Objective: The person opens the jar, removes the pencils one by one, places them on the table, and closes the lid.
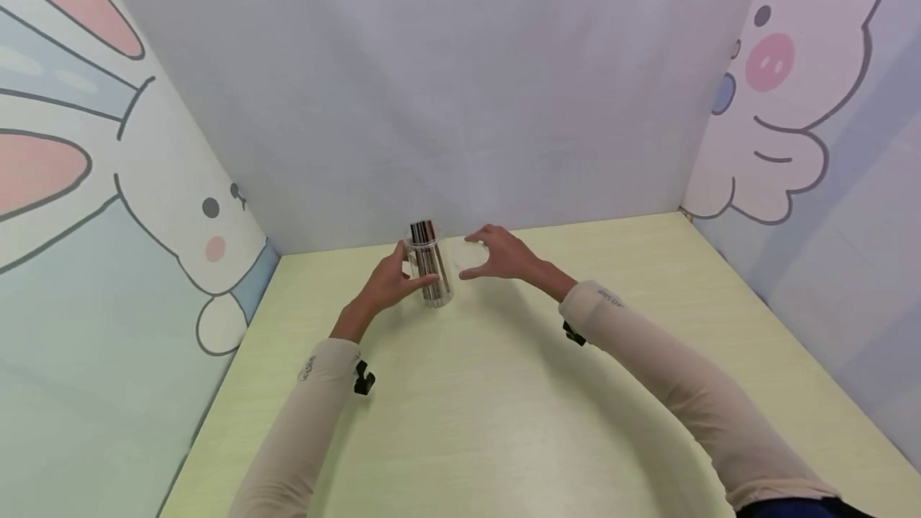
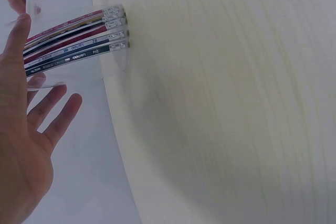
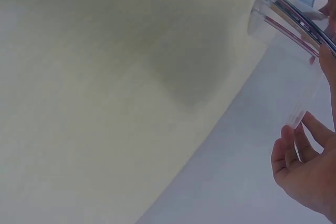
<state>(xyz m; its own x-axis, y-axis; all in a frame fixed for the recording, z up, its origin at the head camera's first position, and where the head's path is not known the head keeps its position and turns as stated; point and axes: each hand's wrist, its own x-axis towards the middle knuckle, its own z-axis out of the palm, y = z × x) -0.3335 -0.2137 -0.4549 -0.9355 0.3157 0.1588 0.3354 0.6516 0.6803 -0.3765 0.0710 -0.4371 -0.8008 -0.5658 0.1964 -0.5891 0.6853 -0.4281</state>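
Note:
My left hand [image 1: 384, 284] grips a clear cylindrical jar [image 1: 444, 296], thumb on the near side and fingers behind it. Inside the jar stand several pencils [image 2: 79, 48] with dark, red and blue bodies, their ferrule ends at the bottom. The jar is roughly upright, its base close to the tabletop. Just to the right, my right hand [image 1: 507, 254] pinches a translucent round lid [image 1: 471, 255] by its edge between thumb and fingers. In the right wrist view the lid [image 3: 297, 118] appears edge-on, apart from the fingers of the left hand.
The pale wood-grain table [image 1: 489, 406] meets a grey backdrop [image 1: 460, 102] just behind the jar. Side panels with a cartoon rabbit [image 1: 173, 206] and a pig-nosed figure [image 1: 806, 94] flank it. Black wrist mounts [image 1: 363, 379] sit under both sleeves.

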